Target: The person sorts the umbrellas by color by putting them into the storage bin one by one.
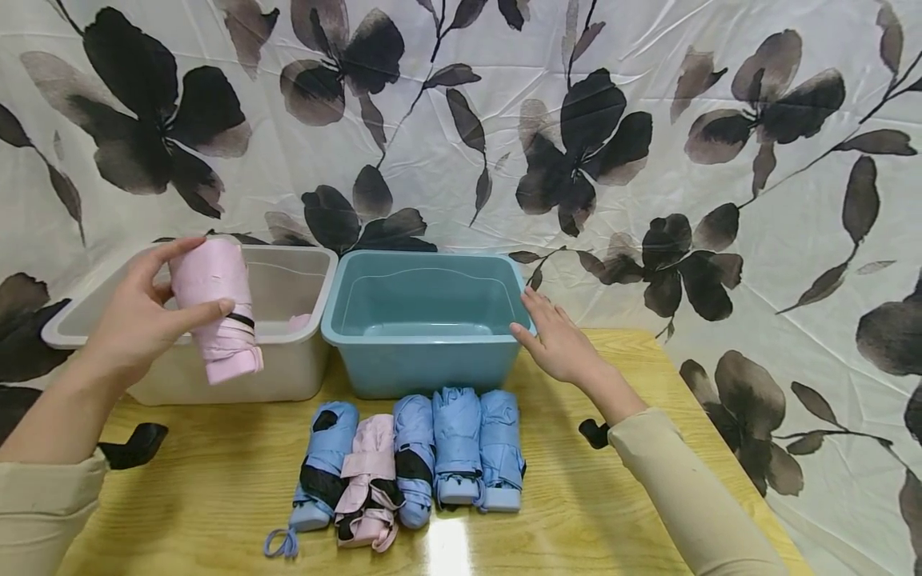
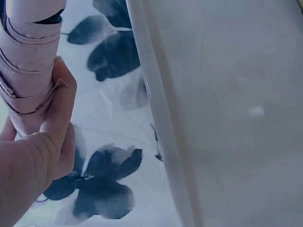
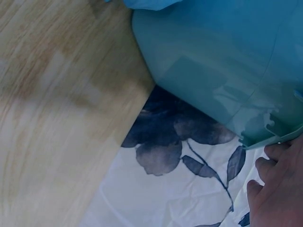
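Note:
My left hand (image 1: 137, 316) grips a folded pink umbrella (image 1: 216, 284) with a dark band, thumb across its front. It is held up over the front of the light grey bin (image 1: 288, 376), and the left wrist view shows the umbrella's wrapped pink folds (image 2: 28, 61) beside the thumb. On the right, my right hand (image 1: 565, 344) rests with extended fingers at the right rim of the blue bin (image 1: 425, 368). The right wrist view has its fingers (image 3: 265, 165) against that rim. A bit of pink (image 1: 298, 322) shows inside the grey bin.
In front of the bins, several folded umbrellas lie in a row on the wooden table (image 1: 216, 480): a pink one (image 1: 370, 472) among blue ones (image 1: 457, 448). A blue strap loop (image 1: 281, 544) sticks out at the left. Floral fabric (image 1: 461, 160) hangs behind the bins.

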Tool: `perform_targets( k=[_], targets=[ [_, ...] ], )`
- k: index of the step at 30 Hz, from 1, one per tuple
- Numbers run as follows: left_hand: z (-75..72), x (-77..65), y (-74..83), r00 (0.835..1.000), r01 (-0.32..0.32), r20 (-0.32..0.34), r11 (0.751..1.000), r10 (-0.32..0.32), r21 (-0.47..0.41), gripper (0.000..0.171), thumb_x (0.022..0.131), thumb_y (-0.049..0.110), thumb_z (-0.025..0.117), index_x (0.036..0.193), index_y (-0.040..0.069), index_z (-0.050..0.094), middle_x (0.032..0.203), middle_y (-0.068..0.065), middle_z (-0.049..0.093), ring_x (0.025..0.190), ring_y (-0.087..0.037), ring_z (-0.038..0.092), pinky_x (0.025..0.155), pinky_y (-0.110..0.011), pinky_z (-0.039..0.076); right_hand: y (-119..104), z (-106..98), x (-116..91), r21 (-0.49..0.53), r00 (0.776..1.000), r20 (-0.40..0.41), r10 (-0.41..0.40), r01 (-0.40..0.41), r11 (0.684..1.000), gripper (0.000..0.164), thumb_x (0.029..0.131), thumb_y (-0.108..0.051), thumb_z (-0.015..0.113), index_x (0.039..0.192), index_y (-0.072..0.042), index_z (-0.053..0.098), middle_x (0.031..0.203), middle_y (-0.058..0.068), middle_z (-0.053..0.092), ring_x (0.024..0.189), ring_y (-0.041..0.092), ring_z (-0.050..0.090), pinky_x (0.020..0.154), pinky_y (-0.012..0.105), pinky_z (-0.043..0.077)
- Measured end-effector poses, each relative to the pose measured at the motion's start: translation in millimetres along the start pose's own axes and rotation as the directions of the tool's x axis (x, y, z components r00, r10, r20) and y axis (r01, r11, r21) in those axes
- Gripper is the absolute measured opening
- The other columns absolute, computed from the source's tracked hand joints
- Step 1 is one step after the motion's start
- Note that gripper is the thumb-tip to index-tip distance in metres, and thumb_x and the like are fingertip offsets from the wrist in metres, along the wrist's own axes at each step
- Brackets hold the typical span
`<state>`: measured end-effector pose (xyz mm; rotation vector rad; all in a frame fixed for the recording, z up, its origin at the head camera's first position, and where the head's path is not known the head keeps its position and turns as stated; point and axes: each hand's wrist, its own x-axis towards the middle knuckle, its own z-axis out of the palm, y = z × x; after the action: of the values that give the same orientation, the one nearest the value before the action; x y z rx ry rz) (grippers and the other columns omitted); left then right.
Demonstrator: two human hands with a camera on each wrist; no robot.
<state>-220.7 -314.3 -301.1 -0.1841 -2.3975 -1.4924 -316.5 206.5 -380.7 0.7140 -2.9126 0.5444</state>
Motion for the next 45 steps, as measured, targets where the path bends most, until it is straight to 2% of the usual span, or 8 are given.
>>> perform_targets(
  k=[6, 11, 18, 21, 25, 29, 36, 45],
  targets=[
    [-3.8, 34.8, 0.3, 0.997, 0.073, -0.012, 0.99, -0.072, 0.124, 0.086, 0.092, 0.016, 0.081, 0.163, 0.033, 0.035, 0.158, -0.015, 0.015, 0.104, -0.02, 0.046, 0.066, -0.013, 0.051, 3, 1, 1, -0.004, 1.0, -0.013, -0.007, 0.007, 1.0, 0.076, 0.111, -0.055, 0.034, 0.166, -0.005, 0.019, 0.175, 0.01, 0.012, 0.16, 0.031, 0.011, 0.128, 0.055, 0.009],
    [-7.6, 60.1, -7.3, 0.996, 0.089, -0.001, 0.981, -0.09, 0.171, 0.087, 0.091, 0.017, 0.08, 0.164, 0.025, 0.034, 0.156, -0.024, 0.014, 0.107, -0.03, 0.04, 0.065, -0.012, 0.046, 3, 2, 1, -0.005, 1.0, -0.008, -0.006, 0.006, 1.0, 0.076, 0.111, -0.056, 0.033, 0.166, -0.006, 0.018, 0.175, 0.01, 0.012, 0.16, 0.031, 0.011, 0.128, 0.053, 0.009],
    [-12.9, 87.5, -31.8, 0.989, 0.137, 0.034, 0.969, -0.147, 0.207, 0.089, 0.093, 0.015, 0.078, 0.164, 0.007, 0.026, 0.158, -0.031, 0.011, 0.112, -0.032, 0.036, 0.063, -0.014, 0.049, 0, 2, 1, 0.006, 1.0, -0.006, -0.006, 0.006, 1.0, 0.075, 0.111, -0.054, 0.034, 0.166, -0.006, 0.019, 0.175, 0.009, 0.012, 0.161, 0.028, 0.009, 0.129, 0.052, 0.01],
    [-14.2, 94.2, -46.0, 0.984, 0.139, 0.075, 0.959, -0.162, 0.246, 0.088, 0.092, 0.012, 0.077, 0.162, -0.001, 0.025, 0.154, -0.036, 0.013, 0.115, -0.04, 0.035, 0.062, -0.016, 0.049, 0, 2, 1, 0.005, 1.0, 0.005, -0.005, 0.005, 1.0, 0.075, 0.111, -0.055, 0.033, 0.166, -0.006, 0.019, 0.175, 0.008, 0.011, 0.161, 0.027, 0.008, 0.129, 0.052, 0.009],
    [-13.5, 102.5, -60.5, 0.971, 0.134, 0.154, 0.948, -0.184, 0.288, 0.087, 0.092, 0.013, 0.077, 0.16, -0.004, 0.025, 0.152, -0.039, 0.017, 0.119, -0.047, 0.035, 0.064, -0.019, 0.048, 0, 2, 1, -0.003, 1.0, 0.002, -0.004, 0.004, 1.0, 0.075, 0.111, -0.054, 0.033, 0.166, -0.006, 0.019, 0.175, 0.008, 0.011, 0.161, 0.027, 0.008, 0.129, 0.052, 0.009],
    [-9.0, 110.3, -69.0, 0.946, 0.146, 0.238, 0.946, -0.218, 0.288, 0.087, 0.093, 0.015, 0.077, 0.16, -0.003, 0.024, 0.149, -0.037, 0.027, 0.119, -0.046, 0.04, 0.067, -0.024, 0.05, 1, 1, 1, -0.011, 1.0, -0.005, -0.002, 0.002, 1.0, 0.075, 0.111, -0.054, 0.033, 0.166, -0.006, 0.019, 0.175, 0.009, 0.011, 0.161, 0.027, 0.008, 0.129, 0.052, 0.009],
    [1.6, 116.4, -81.9, 0.876, 0.186, 0.373, 0.927, -0.306, 0.325, 0.088, 0.094, 0.012, 0.075, 0.16, -0.003, 0.019, 0.141, -0.037, 0.031, 0.115, -0.046, 0.044, 0.071, -0.034, 0.056, 2, 1, 1, -0.013, 1.0, -0.002, -0.003, 0.003, 1.0, 0.074, 0.112, -0.053, 0.034, 0.166, -0.005, 0.019, 0.175, 0.01, 0.013, 0.161, 0.027, 0.009, 0.128, 0.054, 0.011],
    [17.1, 121.2, -96.6, 0.813, 0.147, 0.477, 0.911, -0.333, 0.384, 0.083, 0.09, 0.013, 0.079, 0.155, -0.003, 0.029, 0.129, -0.035, 0.037, 0.095, -0.035, 0.055, 0.069, -0.04, 0.057, 5, 2, 2, -0.014, 1.0, -0.023, -0.011, 0.01, 1.0, 0.073, 0.112, -0.052, 0.035, 0.166, -0.005, 0.021, 0.174, 0.009, 0.014, 0.16, 0.029, 0.011, 0.128, 0.053, 0.013]
  ],
)
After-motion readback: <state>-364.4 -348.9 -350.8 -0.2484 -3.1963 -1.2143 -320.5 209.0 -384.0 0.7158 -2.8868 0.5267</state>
